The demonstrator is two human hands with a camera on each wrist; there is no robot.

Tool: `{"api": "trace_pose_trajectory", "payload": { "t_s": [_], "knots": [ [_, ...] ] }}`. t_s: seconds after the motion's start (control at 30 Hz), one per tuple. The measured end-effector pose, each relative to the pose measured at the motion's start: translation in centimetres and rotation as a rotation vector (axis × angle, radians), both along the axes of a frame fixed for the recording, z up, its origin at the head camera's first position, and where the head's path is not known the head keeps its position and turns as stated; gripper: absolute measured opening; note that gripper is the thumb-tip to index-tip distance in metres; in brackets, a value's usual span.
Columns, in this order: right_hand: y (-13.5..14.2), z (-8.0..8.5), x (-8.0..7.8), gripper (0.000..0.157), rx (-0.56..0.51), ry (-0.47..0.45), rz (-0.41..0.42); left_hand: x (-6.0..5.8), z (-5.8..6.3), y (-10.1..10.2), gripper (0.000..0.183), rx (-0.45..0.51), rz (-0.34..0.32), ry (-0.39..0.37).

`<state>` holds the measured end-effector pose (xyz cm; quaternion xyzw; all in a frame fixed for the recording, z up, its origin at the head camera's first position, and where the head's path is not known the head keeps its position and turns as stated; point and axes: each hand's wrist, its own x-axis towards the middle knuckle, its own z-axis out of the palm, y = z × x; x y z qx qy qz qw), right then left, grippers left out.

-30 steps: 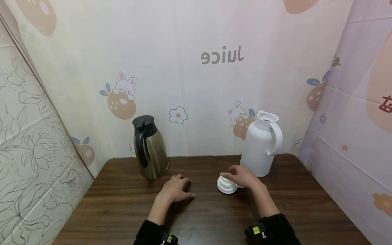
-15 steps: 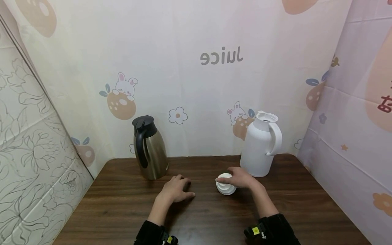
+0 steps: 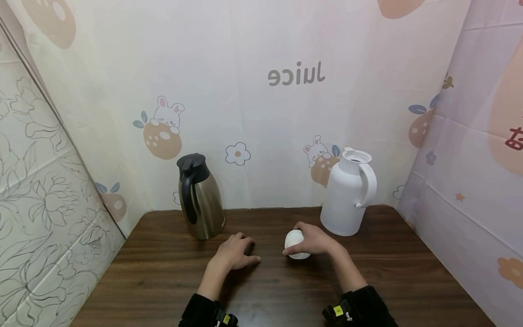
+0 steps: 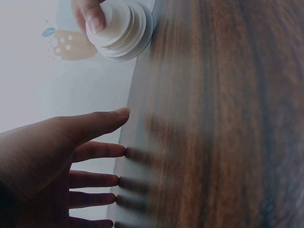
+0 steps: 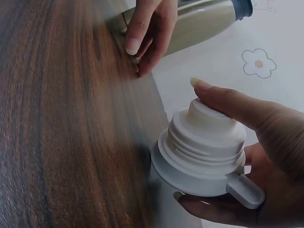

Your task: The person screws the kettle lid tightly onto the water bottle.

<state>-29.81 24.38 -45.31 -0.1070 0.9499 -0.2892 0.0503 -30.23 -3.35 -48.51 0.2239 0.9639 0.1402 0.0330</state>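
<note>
My right hand [image 3: 313, 240] holds a white threaded jug lid [image 3: 295, 239] close over the table. In the right wrist view the thumb lies across the narrow top of the lid [image 5: 204, 137], and fingers reach under its wide rim, beside a small tab. The white jug [image 3: 344, 195] behind that hand stands upright, its mouth uncovered. To the left, my left hand [image 3: 234, 252] rests on the table with its fingers spread, fingertips down, holding nothing. Nearest to it is a steel jug [image 3: 208, 209] with a black lid and handle.
The dark wooden table [image 3: 261, 295] ends at a printed cloth backdrop [image 3: 253, 113] just behind both jugs. A second cloth wall [image 3: 470, 159] stands at the right, and a flower-patterned panel [image 3: 45, 181] at the left.
My right hand has shifted slightly left and tipped the white lid, its grip moving from the top to around it. The left hand and both jugs have stayed put.
</note>
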Motion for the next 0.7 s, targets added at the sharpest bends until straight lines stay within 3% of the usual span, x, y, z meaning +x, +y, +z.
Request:
{"api": "trace_pose_trajectory", "payload": {
  "t_s": [0.43,0.57,0.7],
  "knots": [
    [0.2,0.1,0.0,0.074,-0.048,-0.023,-0.012,0.0,0.0,-0.1,0.06,-0.003,-0.003,-0.004],
    [0.4,0.7,-0.2,0.07,-0.22,-0.066,-0.042,0.0,0.1,-0.1,0.061,-0.004,-0.004,-0.012],
    [0.8,1.3,-0.4,0.063,-0.58,-0.183,-0.017,0.0,0.1,-0.2,0.061,-0.003,-0.004,-0.02]
  ]
}}
